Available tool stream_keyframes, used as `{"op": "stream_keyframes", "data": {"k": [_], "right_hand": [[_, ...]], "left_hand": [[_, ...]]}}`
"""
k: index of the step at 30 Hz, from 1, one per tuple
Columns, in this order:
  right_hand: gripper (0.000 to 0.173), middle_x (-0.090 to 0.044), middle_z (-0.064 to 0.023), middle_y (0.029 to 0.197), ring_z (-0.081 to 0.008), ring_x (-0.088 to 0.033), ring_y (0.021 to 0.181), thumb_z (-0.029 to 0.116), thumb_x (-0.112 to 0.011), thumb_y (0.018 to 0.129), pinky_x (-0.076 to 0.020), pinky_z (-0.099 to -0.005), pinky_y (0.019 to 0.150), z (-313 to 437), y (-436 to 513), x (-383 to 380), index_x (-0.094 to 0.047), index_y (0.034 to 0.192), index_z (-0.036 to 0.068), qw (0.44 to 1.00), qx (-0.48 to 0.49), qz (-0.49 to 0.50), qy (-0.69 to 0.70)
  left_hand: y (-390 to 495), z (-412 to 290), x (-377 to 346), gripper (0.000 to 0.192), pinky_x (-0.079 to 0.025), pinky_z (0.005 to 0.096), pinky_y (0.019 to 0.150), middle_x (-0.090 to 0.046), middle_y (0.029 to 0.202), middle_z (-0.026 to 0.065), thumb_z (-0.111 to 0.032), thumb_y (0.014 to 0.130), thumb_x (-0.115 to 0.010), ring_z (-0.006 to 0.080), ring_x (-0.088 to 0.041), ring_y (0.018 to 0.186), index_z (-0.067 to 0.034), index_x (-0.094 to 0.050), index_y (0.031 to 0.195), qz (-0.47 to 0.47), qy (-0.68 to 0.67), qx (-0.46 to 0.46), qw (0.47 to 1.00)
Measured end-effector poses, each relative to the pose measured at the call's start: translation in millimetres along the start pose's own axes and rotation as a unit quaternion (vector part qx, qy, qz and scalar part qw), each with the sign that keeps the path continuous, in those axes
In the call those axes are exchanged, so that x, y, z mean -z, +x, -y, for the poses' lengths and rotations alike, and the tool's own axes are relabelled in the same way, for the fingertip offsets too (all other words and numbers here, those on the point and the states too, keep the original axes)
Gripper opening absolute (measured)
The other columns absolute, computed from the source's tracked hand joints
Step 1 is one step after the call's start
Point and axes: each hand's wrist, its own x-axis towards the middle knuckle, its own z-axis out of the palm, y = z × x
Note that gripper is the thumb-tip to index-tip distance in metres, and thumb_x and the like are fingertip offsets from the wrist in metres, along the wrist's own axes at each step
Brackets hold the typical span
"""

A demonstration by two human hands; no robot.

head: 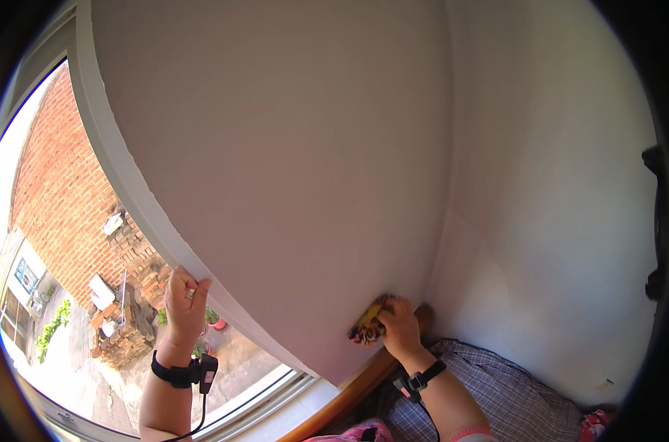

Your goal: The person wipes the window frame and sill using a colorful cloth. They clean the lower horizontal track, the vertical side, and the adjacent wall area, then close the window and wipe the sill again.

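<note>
My left hand (186, 304) is at the inner edge of the white window frame (118, 154). Its fingers are curled on the frame, with the thumb pointing to the wall. My right hand (402, 329) holds a bunched yellow, brown and black cloth-like item (369, 321) against the lower part of the plain wall (290, 182), close to the room corner. The hand covers part of that item, and its exact kind is unclear. Black straps with small cabled devices are around both wrists.
Below my right arm run a curved wooden rail (345, 392) and a checked grey fabric (478, 387). A second pale wall (539, 182) meets the first at the corner. Through the window show a brick wall (80, 182), stacked bricks (130, 331) and potted plants (217, 321).
</note>
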Motion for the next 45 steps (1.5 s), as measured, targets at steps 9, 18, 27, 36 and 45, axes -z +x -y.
{"op": "stream_keyframes", "data": {"k": [9,18,27,36,45], "right_hand": [[0.041,-0.055,-0.0155,0.106,-0.0373,-0.052,0.102,-0.005,-0.071,0.062,-0.0463,-0.0430,0.085,-31.8,156.2,104.6,-0.057,0.099,0.005,0.972,-0.016,-0.227,-0.063],[0.040,-0.059,-0.0146,0.104,-0.0361,-0.055,0.102,-0.014,-0.059,0.063,-0.0474,-0.0394,0.084,59.7,326.6,176.5,-0.061,0.097,0.006,0.864,0.338,-0.337,-0.159],[0.018,-0.054,-0.0149,0.108,-0.0364,-0.051,0.103,-0.004,-0.065,0.060,-0.0469,-0.0444,0.086,-45.7,15.5,-8.9,-0.063,0.075,0.007,0.995,-0.062,-0.060,-0.057],[0.028,-0.055,-0.0174,0.097,-0.0382,-0.053,0.095,-0.005,-0.060,0.069,-0.0451,-0.0431,0.080,-117.6,77.7,59.0,-0.057,0.096,0.002,0.969,-0.200,-0.139,-0.036],[0.035,-0.056,-0.0166,0.112,-0.0355,-0.055,0.102,-0.011,-0.061,0.073,-0.0456,-0.0382,0.089,-60.4,377.1,231.5,-0.060,0.103,0.006,0.892,0.285,-0.339,-0.091]], "left_hand": [[-0.1,5.2,-2.2,0.028,-0.038,0.0233,0.067,-0.041,0.077,0.0025,0.007,0.086,-0.060,0.0121,-0.040,0.070,-0.008,-0.037,0.081,0.012,-0.059,0.015,0.998],[2.2,-15.2,-3.4,0.022,-0.040,0.0212,0.068,-0.044,0.078,-0.0001,0.004,0.090,-0.056,0.0080,-0.044,0.071,-0.007,-0.039,0.083,0.004,-0.046,0.016,0.999],[10.7,-35.5,-7.7,0.009,-0.044,0.0222,0.073,-0.057,0.089,0.0025,0.002,0.093,-0.052,0.0096,-0.055,0.081,-0.003,-0.050,0.100,0.020,-0.036,-0.024,0.999],[4.8,-20.6,-4.6,0.018,-0.047,0.0272,0.077,-0.061,0.095,0.0065,-0.001,0.092,-0.054,0.0159,-0.059,0.085,-0.001,-0.051,0.110,-0.002,0.012,-0.029,1.000],[12.6,-24.4,-2.8,0.017,-0.048,0.0336,0.076,-0.062,0.091,0.0093,-0.007,0.084,-0.063,0.0248,-0.060,0.083,0.001,-0.059,0.099,0.021,0.142,-0.044,0.989]]}}
